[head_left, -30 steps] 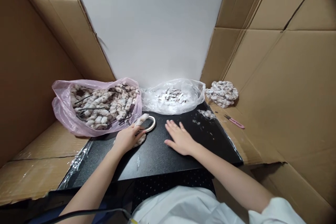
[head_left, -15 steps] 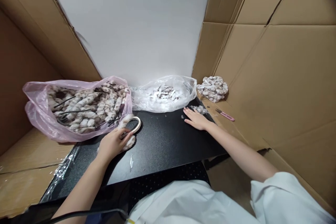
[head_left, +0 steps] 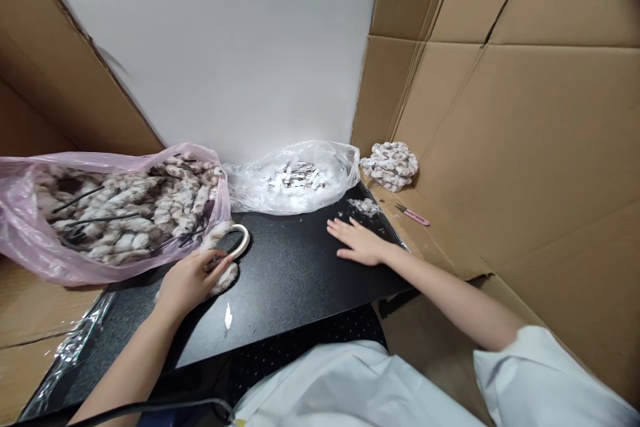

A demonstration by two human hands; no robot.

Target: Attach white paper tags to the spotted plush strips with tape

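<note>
My left hand [head_left: 186, 280] is closed on a thin cream-white roll of tape [head_left: 245, 240], held at its near side just above the black tabletop [head_left: 285, 273]. A fluffy grey-brown and white strip [head_left: 216, 235] shows behind the roll and again beneath my fingers; whether I also grip it I cannot tell. My right hand [head_left: 361, 243] lies palm down on the tabletop with its fingers spread, holding nothing. Beyond its fingertips is a small heap of loose fluff [head_left: 367, 206].
A pink plastic bag [head_left: 45, 267] full of fluffy strips stands at left. Behind the table's middle lies a clear bag [head_left: 245, 197] with white scraps. A fluffy bundle [head_left: 393, 163] and pink-handled snips [head_left: 415, 215] rest on cardboard at right. Cardboard walls [head_left: 550, 133] enclose the sides.
My right hand has slid nearer to me, away from the clear bag and the fluff heap. My left hand keeps its hold on the tape roll. The view has turned slightly right.
</note>
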